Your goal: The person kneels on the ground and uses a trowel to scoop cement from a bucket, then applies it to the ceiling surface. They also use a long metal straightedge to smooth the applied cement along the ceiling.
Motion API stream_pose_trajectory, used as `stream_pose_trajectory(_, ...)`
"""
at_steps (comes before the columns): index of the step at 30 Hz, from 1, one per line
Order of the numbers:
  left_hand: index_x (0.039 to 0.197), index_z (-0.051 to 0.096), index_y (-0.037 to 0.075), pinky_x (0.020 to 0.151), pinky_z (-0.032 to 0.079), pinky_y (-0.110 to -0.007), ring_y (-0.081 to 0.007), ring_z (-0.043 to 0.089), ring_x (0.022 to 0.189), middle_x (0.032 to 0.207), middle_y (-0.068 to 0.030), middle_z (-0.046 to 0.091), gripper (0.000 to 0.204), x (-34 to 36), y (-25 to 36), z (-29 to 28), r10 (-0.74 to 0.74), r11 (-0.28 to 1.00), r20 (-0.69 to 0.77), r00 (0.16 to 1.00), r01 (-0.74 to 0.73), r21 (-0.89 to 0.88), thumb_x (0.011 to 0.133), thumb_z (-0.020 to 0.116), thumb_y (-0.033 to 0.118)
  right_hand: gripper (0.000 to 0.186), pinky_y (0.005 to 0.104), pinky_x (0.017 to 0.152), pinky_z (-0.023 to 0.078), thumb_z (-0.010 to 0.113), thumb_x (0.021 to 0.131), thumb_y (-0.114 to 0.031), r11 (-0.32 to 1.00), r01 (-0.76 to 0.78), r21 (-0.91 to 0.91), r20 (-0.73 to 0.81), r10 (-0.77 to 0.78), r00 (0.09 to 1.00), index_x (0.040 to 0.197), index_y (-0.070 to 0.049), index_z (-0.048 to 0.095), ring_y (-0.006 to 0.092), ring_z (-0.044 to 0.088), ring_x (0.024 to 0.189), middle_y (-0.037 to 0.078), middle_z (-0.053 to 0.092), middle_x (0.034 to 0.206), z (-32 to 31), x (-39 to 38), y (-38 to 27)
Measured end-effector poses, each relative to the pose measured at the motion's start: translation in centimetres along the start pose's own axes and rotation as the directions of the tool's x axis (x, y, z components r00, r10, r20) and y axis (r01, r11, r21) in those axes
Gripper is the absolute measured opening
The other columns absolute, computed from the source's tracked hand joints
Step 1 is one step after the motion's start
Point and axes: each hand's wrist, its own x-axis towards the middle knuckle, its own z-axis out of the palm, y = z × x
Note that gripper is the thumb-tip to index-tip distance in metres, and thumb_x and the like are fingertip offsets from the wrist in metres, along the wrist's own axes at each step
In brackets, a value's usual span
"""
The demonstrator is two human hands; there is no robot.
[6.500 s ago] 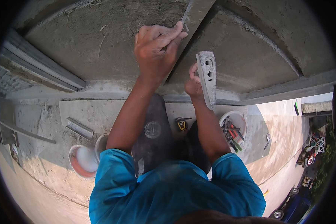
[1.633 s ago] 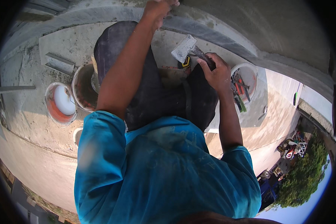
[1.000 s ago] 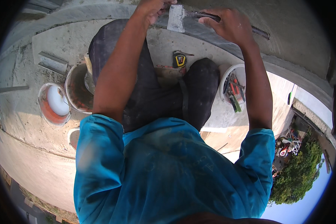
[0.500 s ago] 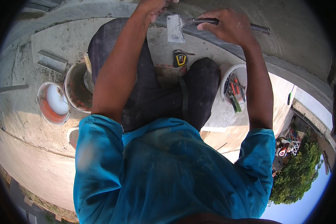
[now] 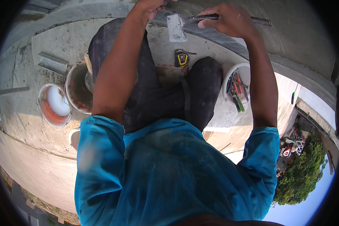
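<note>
At the top edge, my left hand (image 5: 150, 8) is closed with its fingers curled, close to the grey concrete face. Whatever it may hold is cut off by the picture's edge. My right hand (image 5: 229, 20) wraps around the dark handle of a hatchet (image 5: 176, 28). Its flat, flared head is caked whitish grey and hangs just right of and below my left hand. The handle's end sticks out past my right hand. Below the hatchet, between my knees, lies a yellow and black tape measure (image 5: 182, 58).
A white bucket (image 5: 226, 84) of hand tools stands by my right knee. To my left are a large mortar-stained bucket (image 5: 73, 92), a smaller bucket with white contents (image 5: 45, 109) and a metal channel piece (image 5: 52, 63). A curved concrete ledge (image 5: 290, 69) runs ahead.
My left hand has risen slightly toward the top edge. My right hand and the hatchet have shifted a little up and left.
</note>
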Motion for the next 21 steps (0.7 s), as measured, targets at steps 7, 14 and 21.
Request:
stream_pose_trajectory(7, 0.114, 0.075, -0.001, 0.069, 0.049, -0.031, -0.0177, 0.064, 0.081, 0.100, -0.0080, 0.074, 0.025, 0.3, 0.0, -0.6, 0.018, 1.000, -0.009, 1.000, -0.018, 0.005, 0.094, 0.070, 0.013, 0.037, 0.0462, 0.074, 0.057, 0.074, 0.082, -0.048, 1.000, -0.007, -0.003, 0.159, 0.007, 0.987, 0.111, -0.026, 0.080, 0.0389, 0.072, 0.085, 0.018, 0.075, 0.096, -1.1, 0.8, -0.7)
stream_pose_trajectory(14, 0.113, 0.075, -0.001, 0.061, 0.044, -0.028, -0.0159, 0.059, 0.073, 0.091, -0.0070, 0.073, 0.026, 1.0, -0.4, -1.9, 0.033, 0.999, 0.038, 0.999, -0.033, 0.015, 0.093, 0.072, 0.015, 0.040, 0.0469, 0.073, 0.056, 0.075, 0.081, -0.049, 0.996, 0.090, -0.028, 0.113, -0.086, 0.990, 0.111, -0.023, 0.080, 0.0397, 0.071, 0.085, 0.019, 0.074, 0.095, -1.8, 1.0, -1.8)
stream_pose_trajectory(21, 0.110, 0.075, -0.001, 0.055, 0.038, -0.028, -0.0117, 0.049, 0.062, 0.086, -0.0054, 0.072, 0.024, 0.7, -0.2, -0.9, 0.037, 0.999, 0.014, 0.999, -0.037, -0.014, 0.093, 0.072, 0.016, 0.039, 0.0469, 0.076, 0.056, 0.075, 0.081, -0.050, 0.997, -0.064, -0.039, 0.149, 0.069, 0.986, 0.111, -0.025, 0.080, 0.0387, 0.072, 0.089, 0.016, 0.075, 0.097, -1.5, 1.2, -1.4)
